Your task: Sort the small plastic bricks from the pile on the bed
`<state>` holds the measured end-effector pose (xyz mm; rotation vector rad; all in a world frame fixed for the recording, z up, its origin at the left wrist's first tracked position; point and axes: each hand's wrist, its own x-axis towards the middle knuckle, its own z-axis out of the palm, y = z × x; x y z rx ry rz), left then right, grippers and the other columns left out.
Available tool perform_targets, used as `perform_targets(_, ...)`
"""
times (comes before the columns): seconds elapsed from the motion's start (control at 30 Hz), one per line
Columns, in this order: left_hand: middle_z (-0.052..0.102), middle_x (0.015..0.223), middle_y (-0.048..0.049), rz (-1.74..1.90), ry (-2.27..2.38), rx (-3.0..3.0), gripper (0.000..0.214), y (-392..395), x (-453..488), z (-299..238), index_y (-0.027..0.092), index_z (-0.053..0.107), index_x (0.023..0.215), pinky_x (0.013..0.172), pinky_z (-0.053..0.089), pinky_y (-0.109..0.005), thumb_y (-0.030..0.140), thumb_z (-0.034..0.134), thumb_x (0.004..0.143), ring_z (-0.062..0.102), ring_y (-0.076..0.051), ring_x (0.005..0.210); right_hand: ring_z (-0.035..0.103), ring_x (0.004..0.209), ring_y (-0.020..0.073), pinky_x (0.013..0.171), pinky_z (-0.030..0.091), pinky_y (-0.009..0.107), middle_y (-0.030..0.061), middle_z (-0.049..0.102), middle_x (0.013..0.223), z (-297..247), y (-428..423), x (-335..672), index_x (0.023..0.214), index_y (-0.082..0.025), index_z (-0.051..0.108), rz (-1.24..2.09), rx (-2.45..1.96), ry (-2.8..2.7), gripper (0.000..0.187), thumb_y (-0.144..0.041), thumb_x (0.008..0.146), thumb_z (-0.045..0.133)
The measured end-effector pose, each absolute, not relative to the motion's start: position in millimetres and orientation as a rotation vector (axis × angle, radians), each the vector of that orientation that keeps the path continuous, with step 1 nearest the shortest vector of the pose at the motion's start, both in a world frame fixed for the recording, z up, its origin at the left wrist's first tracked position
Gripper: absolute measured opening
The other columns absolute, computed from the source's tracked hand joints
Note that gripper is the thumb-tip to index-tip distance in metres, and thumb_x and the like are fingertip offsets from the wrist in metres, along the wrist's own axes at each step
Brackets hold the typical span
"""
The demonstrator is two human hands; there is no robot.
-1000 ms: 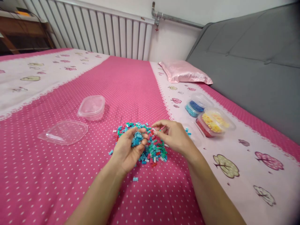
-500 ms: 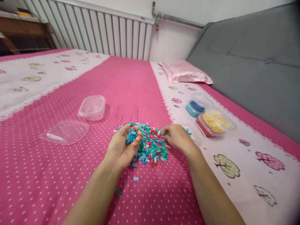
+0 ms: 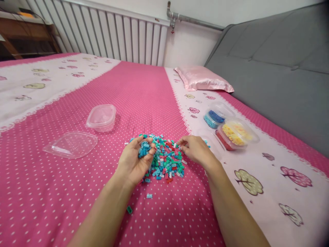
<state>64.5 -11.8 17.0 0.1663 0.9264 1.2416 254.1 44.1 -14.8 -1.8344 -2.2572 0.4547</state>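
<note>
A heap of small blue, teal, red and white bricks (image 3: 166,159) lies on the pink dotted bedspread (image 3: 77,192). My left hand (image 3: 135,159) rests palm up at the heap's left side, fingers curled around a handful of light blue bricks (image 3: 144,150). My right hand (image 3: 194,149) is palm down at the heap's right edge, its fingertips pinched together among the bricks; what they hold is too small to make out. Two stray bricks (image 3: 148,196) lie on the bedspread nearer to me.
An upturned clear tub (image 3: 100,117) and a clear lid (image 3: 70,144) sit to the left. At the right stand tubs with blue pieces (image 3: 215,116), yellow and red pieces (image 3: 235,134), and a nearly bare clear one (image 3: 213,144). A pink pillow (image 3: 203,79) and grey headboard (image 3: 277,68) lie beyond.
My left hand drew back leftward with its blue bricks. My right hand dropped from above the heap's middle down to its right edge and has barely shifted since.
</note>
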Motion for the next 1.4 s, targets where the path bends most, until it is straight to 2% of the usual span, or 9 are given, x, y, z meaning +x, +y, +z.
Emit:
perform_targets(0.23, 0.052, 0.058, -0.0026, 1.242, 0.921, 0.159, 0.026, -11.8, 64.6, 16.9, 0.012, 0.052, 0.075, 0.030, 0.036, -0.011, 0.016, 0.032, 0.091, 0.047, -0.007, 0.041, 0.064, 0.077, 0.0198, 0.066, 0.041, 0.025, 0.0041, 0.070, 0.078, -19.1, 44.6, 252.3, 0.084, -0.021, 0.073, 0.453, -1.846, -2.290, 0.022, -0.005, 0.072, 0.064)
perform_targets(0.43, 0.053, 0.059, -0.0031, 1.243, 0.921, 0.171, 0.026, -11.4, 64.3, 14.9, 0.012, 0.052, 0.075, 0.031, 0.036, -0.011, 0.016, 0.033, 0.091, 0.048, -0.007, 0.041, 0.061, 0.070, 0.0158, 0.062, 0.039, 0.023, 0.0023, 0.067, 0.074, -20.2, 47.0, 253.2, 0.079, -0.018, 0.066, 0.519, -1.708, -2.196, 0.006, -0.013, 0.077, 0.062)
perform_targets(0.6, 0.052, 0.057, -0.0031, 1.237, 0.922, 0.161, 0.027, -11.2, 64.1, 16.3, 0.012, 0.052, 0.074, 0.031, 0.037, -0.011, 0.017, 0.032, 0.091, 0.047, -0.007, 0.041, 0.061, 0.071, 0.0153, 0.063, 0.040, 0.023, 0.0024, 0.067, 0.077, -18.5, 47.1, 252.1, 0.086, -0.016, 0.064, 0.594, -1.604, -2.125, 0.009, -0.013, 0.081, 0.056)
perform_targets(0.83, 0.053, 0.056, -0.0027, 1.237, 0.923, 0.146, 0.026, -12.7, 65.1, 17.1, 0.013, 0.052, 0.073, 0.030, 0.037, -0.011, 0.015, 0.032, 0.091, 0.047, -0.007, 0.040, 0.063, 0.067, 0.0151, 0.062, 0.045, 0.023, 0.0015, 0.068, 0.073, -18.1, 47.1, 250.9, 0.089, -0.016, 0.066, 0.914, -1.466, -2.036, 0.018, -0.011, 0.081, 0.051)
perform_targets(1.03, 0.053, 0.056, -0.0025, 1.240, 0.904, 0.127, 0.024, -12.2, 65.7, 17.5, 0.013, 0.051, 0.075, 0.030, 0.037, -0.012, 0.015, 0.033, 0.090, 0.046, -0.007, 0.039, 0.063, 0.067, 0.0137, 0.061, 0.048, 0.022, 0.0018, 0.068, 0.073, -20.6, 48.3, 246.1, 0.090, -0.014, 0.065, 1.260, -1.412, -1.879, 0.025, -0.002, 0.075, 0.050)
perform_targets(1.4, 0.052, 0.057, -0.0021, 1.233, 0.926, 0.151, 0.026, -11.7, 65.1, 17.7, 0.013, 0.051, 0.074, 0.031, 0.037, -0.011, 0.016, 0.032, 0.091, 0.047, -0.007, 0.040, 0.065, 0.068, 0.0155, 0.062, 0.047, 0.023, 0.0026, 0.070, 0.072, -14.1, 44.9, 245.2, 0.089, -0.015, 0.070, 1.043, -1.491, -1.941, 0.020, -0.008, 0.077, 0.056)
